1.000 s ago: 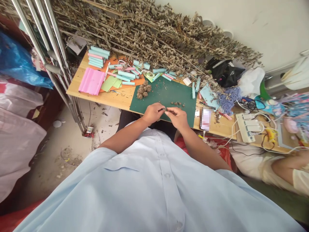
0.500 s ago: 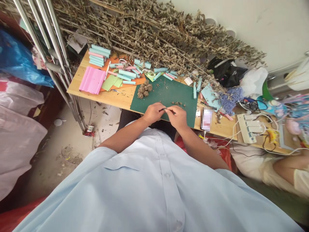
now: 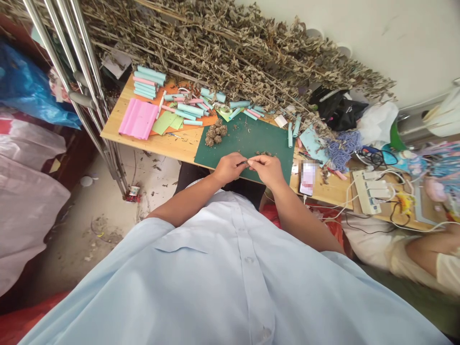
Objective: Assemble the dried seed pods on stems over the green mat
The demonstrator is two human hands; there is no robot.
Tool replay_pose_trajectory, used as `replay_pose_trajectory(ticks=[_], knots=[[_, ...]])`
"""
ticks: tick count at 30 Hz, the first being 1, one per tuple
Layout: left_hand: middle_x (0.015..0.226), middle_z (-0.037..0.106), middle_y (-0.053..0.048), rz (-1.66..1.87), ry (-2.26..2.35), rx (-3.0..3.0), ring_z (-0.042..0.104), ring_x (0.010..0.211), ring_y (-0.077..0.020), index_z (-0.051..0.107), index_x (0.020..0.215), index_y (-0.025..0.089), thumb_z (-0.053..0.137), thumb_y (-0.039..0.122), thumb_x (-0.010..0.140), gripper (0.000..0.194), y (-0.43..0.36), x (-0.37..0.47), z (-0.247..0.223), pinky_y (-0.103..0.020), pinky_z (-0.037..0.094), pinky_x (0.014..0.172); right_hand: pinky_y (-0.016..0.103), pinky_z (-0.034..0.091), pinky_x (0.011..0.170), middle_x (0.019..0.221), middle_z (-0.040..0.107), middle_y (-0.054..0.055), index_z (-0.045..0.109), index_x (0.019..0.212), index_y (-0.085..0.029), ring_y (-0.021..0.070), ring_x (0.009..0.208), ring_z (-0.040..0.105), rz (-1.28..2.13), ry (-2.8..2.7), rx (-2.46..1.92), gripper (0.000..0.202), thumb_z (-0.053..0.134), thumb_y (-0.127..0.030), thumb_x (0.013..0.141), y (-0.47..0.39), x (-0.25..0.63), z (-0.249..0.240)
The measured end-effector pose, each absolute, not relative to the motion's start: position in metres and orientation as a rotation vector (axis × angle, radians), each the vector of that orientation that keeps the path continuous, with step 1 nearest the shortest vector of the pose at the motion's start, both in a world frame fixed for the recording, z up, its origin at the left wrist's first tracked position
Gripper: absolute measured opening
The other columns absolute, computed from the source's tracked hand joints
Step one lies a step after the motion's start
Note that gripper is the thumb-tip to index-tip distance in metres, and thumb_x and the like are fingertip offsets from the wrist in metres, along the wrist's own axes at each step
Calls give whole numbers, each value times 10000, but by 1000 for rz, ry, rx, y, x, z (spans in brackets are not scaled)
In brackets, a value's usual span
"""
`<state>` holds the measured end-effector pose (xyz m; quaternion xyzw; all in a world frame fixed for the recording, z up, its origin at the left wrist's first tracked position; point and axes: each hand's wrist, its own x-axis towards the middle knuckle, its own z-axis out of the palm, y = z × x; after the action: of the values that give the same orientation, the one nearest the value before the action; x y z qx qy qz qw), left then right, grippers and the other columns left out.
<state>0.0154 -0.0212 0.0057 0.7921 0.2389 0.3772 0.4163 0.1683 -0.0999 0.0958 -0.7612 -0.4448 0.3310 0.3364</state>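
- Head view: the left hand (image 3: 228, 168) was closed, thumb and fingers pinching a small dark piece (image 3: 245, 162) at the near edge of the green mat (image 3: 251, 136); fingertips hid most of it.
- The right hand (image 3: 269, 171) was closed too, its thumb and forefinger pinched at the piece's right end.
- Small brown bits (image 3: 263, 153) on the mat lay partly hidden behind the right hand, which covered more of them than half a second earlier.
- The brown cluster (image 3: 216, 132) had stayed at the mat's left.
- The phone (image 3: 307, 178) screen was pixelated.
- Contents of the black bag (image 3: 340, 112), far right, and red bag (image 3: 337, 229), near right, could not be made out.
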Motion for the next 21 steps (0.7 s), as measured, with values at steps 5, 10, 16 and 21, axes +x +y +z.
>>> replay_pose_trajectory(ticks=[5, 10, 16, 21], knots=[[917, 748, -62, 961, 618, 1974, 688, 902, -189, 787, 929, 194, 652, 253, 976, 155, -21, 17, 4, -311, 550, 854, 409, 592, 1027, 1122, 815, 83, 840, 1036, -231, 243, 1061, 757, 592, -1348, -1898, 246, 675, -354, 899, -116, 167, 82], [914, 746, -64, 966, 598, 1982, 684, 893, -187, 784, 930, 185, 619, 209, 964, 170, -20, 16, 5, -311, 552, 837, 420, 580, 1081, 1197, 796, 101, 828, 1142, -237, 246, 1147, 739, 375, -1577, -1808, 320, 570, -376, 1013, -125, 158, 77], [903, 744, -53, 948, 615, 1996, 678, 891, -177, 778, 912, 189, 591, 181, 960, 194, -20, 15, 8, -299, 547, 831, 382, 596, 1035, 1251, 783, 119, 787, 1268, -212, 261, 1141, 739, 96, -1923, -1871, 364, 506, -262, 1042, -126, 157, 80], [884, 734, -53, 961, 616, 1986, 674, 878, -179, 776, 918, 180, 604, 194, 970, 180, -20, 16, 8, -300, 540, 819, 383, 592, 1051, 1261, 780, 126, 774, 1285, -200, 274, 1151, 740, 43, -2017, -1897, 375, 497, -232, 1034, -125, 159, 83]])
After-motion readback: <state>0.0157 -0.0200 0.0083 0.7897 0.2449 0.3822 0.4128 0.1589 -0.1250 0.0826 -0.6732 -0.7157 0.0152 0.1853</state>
